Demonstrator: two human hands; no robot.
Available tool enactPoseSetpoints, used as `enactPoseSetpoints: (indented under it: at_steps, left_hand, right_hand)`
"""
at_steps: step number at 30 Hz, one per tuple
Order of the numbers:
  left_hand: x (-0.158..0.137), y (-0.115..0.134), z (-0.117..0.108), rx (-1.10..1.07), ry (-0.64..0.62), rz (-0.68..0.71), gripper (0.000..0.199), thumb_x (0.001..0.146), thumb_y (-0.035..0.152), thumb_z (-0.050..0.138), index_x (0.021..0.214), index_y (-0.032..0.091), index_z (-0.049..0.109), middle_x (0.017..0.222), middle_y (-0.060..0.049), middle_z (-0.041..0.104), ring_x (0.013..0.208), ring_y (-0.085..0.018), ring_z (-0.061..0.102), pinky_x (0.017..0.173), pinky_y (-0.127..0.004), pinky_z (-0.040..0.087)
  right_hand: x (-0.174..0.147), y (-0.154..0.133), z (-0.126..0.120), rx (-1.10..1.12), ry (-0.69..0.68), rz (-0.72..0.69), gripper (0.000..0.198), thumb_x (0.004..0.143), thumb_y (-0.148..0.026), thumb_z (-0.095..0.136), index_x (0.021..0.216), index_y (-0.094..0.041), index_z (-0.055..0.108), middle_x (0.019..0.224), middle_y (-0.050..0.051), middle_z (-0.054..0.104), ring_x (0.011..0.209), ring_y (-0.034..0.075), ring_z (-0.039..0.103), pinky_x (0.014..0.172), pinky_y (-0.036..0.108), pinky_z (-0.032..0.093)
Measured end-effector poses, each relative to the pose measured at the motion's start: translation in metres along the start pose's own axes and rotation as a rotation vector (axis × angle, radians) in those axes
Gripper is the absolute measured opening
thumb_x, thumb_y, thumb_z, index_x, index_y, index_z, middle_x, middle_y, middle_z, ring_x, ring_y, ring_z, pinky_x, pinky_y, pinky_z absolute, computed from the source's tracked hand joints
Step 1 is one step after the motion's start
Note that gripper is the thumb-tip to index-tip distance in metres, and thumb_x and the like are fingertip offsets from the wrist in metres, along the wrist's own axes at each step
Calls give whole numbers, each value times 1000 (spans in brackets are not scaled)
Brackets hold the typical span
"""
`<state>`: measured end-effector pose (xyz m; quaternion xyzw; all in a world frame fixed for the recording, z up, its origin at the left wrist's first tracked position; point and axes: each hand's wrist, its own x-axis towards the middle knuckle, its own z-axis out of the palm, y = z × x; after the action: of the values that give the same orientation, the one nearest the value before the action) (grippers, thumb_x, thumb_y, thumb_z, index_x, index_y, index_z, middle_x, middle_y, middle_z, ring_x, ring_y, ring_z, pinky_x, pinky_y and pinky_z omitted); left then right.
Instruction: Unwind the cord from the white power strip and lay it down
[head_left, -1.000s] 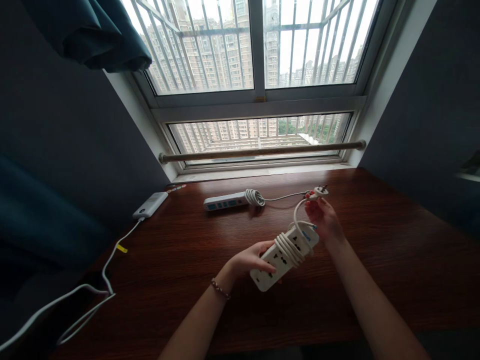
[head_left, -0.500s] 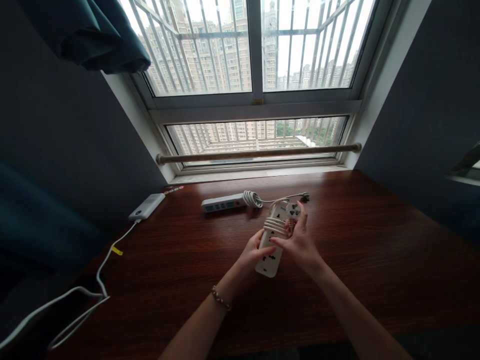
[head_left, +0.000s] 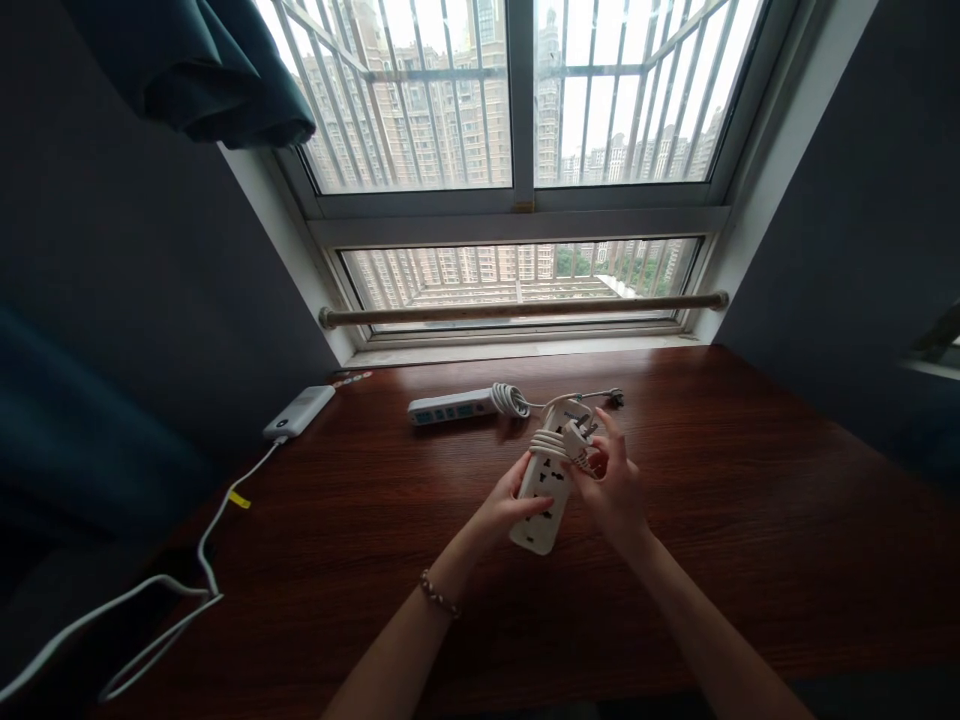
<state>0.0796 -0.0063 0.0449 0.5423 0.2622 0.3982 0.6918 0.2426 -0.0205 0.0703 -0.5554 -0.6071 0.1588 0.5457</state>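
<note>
Two hands at work above the middle of the dark wooden desk. Left hand cupped around the near half of a white power strip, thumb lying across the socket face, other fingers curled behind and out of sight. Strip held off the desktop, long axis running near to far, its own white cord coiled in several turns around the far end. Right hand just right of the strip, fingertips pinching the white plug up against the coils; exactly how the prongs sit there hard to tell, too small and shadowed. Beaded bracelet on the left wrist.

Farther back, near the window sill, a second power strip lying flat, cord bundled at its right end. Far left, a white power bank with a white cable trailing toward the near left edge. Beyond that, a barred window with a dark curtain gathered at upper left.
</note>
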Motion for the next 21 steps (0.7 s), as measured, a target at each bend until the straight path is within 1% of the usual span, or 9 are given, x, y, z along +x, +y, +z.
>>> enactPoseSetpoints:
  at_steps: [4,7,10,13,15,17,18,19,21]
  left_hand:
    - [-2,3,4,-52,-67,-56,82,68,19,69,136,23,23,114,-11,55,94,-22,55,75,-29,43]
    - [-2,5,8,-87,-101,-102,89,69,19,68,139,23,14,115,-12,54,96,-24,55,74,-31,44]
    - [0,10,12,-74,-79,-117,95,69,20,68,141,25,6,119,-13,52,100,-25,54,77,-33,44]
    - [6,22,16,-30,-33,-98,101,67,21,71,141,25,3,123,-14,48,103,-26,53,80,-33,44]
    - [11,35,18,-12,-33,-90,101,65,22,72,141,24,6,120,-14,50,97,-26,57,77,-33,45]
    - [17,50,18,-3,-65,-106,96,66,25,72,140,25,11,111,-13,55,84,-25,61,70,-35,47]
    - [21,57,17,-3,-83,-114,89,67,28,71,138,24,18,106,-13,57,79,-25,62,67,-35,47]
    - [24,65,16,-7,-91,-122,79,69,32,70,134,20,28,103,-14,59,79,-25,62,67,-36,48]
    - [32,81,10,-23,-84,-141,59,72,42,66,117,9,48,97,-16,60,83,-27,61,70,-36,47]
  right_hand:
    - [2,7,-2,49,52,29,61,72,-25,60,127,-25,35,92,2,60,61,12,53,56,24,46]
    - [7,12,-4,74,54,41,60,72,-24,60,126,-24,34,93,2,58,62,12,53,56,24,46]
    - [13,16,-6,107,39,25,59,72,-24,60,123,-23,32,91,2,57,62,12,52,56,24,45]
    - [23,16,-9,120,18,-21,55,73,-24,60,120,-23,31,90,1,55,64,12,51,56,23,45]
    - [34,13,-11,159,20,-56,53,74,-25,59,119,-24,30,91,1,53,66,12,52,56,23,45]
    - [48,8,-12,239,29,-91,52,74,-24,59,117,-25,29,92,1,51,69,12,53,56,22,46]
    - [56,4,-12,291,27,-111,52,74,-24,59,115,-26,28,93,0,49,69,11,54,55,21,46]
    - [65,-1,-13,347,9,-133,52,73,-23,60,114,-27,28,94,0,48,68,11,54,53,20,45]
    - [83,-13,-14,450,-55,-179,53,72,-23,61,112,-28,27,94,-1,45,65,9,53,47,16,43]
